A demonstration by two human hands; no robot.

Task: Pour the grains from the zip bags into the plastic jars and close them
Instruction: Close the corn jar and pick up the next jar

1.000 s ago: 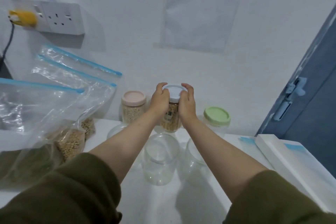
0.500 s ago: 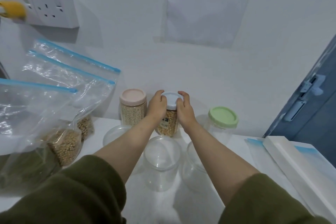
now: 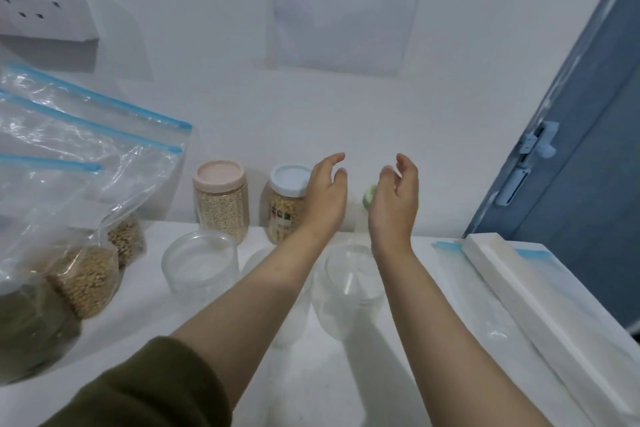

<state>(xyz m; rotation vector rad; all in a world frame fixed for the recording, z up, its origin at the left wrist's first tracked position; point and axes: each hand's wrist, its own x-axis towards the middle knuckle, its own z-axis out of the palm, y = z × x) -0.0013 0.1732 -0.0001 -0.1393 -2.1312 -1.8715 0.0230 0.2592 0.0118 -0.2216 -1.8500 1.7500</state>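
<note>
Centrally in the frame, both hands were raised above the white table (image 3: 346, 374), apart from each other, palms facing inward, fingers loosely curved and holding nothing. The left hand (image 3: 325, 198) stood just right of the white-lidded jar (image 3: 287, 204); whether it touched the jar could not be determined. The right hand (image 3: 394, 201) partly covered a green-lidded jar (image 3: 369, 196) behind it. The white-lidded jar stood upright against the wall, lid on, filled most of the way with yellowish grain, a label on its front. Left of it stood a pink-lidded jar (image 3: 221, 201), closed, holding pale fine grain. Three clear open jars (image 3: 201, 263) stood nearer the camera, beneath the forearms. At the left of the frame, zip bags (image 3: 86, 184) with blue seals leaned together, grain settled in their bottoms.
</note>
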